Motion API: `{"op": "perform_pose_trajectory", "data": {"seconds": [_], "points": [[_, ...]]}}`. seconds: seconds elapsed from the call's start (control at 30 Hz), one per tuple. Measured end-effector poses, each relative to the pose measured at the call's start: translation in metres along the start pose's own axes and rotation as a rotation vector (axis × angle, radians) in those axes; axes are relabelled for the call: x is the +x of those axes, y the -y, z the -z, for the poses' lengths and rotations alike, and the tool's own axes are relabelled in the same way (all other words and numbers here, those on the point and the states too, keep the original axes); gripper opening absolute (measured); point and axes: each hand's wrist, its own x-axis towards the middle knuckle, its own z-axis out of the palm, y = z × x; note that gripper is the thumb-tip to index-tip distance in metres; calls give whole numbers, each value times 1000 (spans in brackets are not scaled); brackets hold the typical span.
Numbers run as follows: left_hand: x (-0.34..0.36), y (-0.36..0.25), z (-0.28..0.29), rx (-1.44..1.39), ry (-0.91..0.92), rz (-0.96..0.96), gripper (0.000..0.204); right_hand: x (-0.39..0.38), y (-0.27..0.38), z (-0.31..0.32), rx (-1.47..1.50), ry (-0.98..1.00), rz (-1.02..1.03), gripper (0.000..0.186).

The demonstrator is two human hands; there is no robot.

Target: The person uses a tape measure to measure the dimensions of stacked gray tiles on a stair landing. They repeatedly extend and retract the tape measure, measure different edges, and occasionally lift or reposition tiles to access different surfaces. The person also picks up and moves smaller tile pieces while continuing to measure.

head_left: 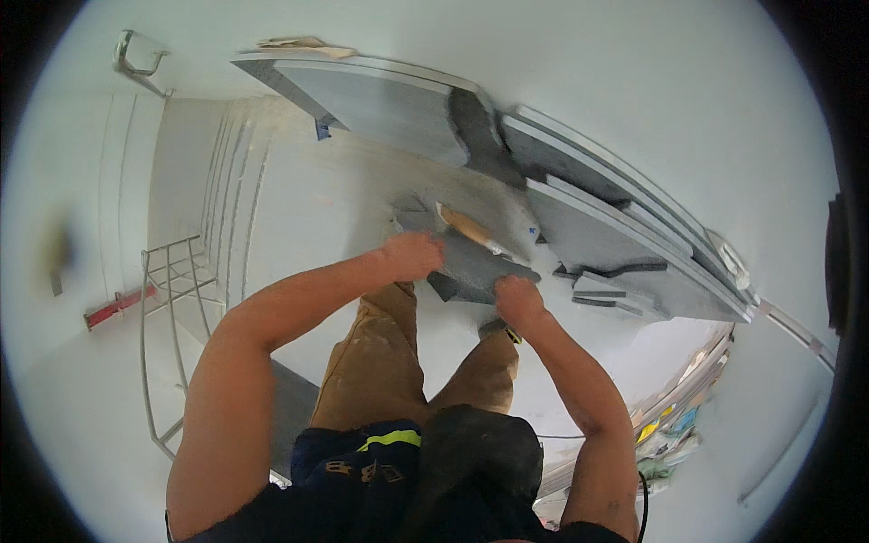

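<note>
Between my two hands is a dark grey piece of sheet or board (pixel 471 270), with an uneven outline and a darker flap at its lower left. My left hand (pixel 415 255) is closed on its left end, and my right hand (pixel 519 300) is closed on its right end. Just beyond it lies a tool with a wooden handle (pixel 463 226) and a pale metal part; its kind is unclear. A smaller grey scrap (pixel 412 217) sits past my left hand.
Large grey boards (pixel 380 104) lean along the far wall, with more stacked at the right (pixel 625 240). Cut strips (pixel 602 294) lie on the floor beside them. A metal rack (pixel 172 281) and a red level-like bar (pixel 120 308) stand at left. Bags (pixel 665 439) are at lower right.
</note>
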Motion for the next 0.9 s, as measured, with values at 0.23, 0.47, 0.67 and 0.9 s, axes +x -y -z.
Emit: {"op": "perform_pose_trajectory", "data": {"seconds": [0.23,0.47,0.67,0.9], "points": [[-70,149,3,81,14,153,16,138,91,53,-109,-83,124,19],[-80,272,-30,163,-136,270,17,267,130,77,-153,-102,139,20],[-66,340,-37,112,-127,404,18,325,145,94,-205,-147,100,19],[-66,385,-65,304,-254,353,16,345,153,104,-159,-303,106,21]]}}
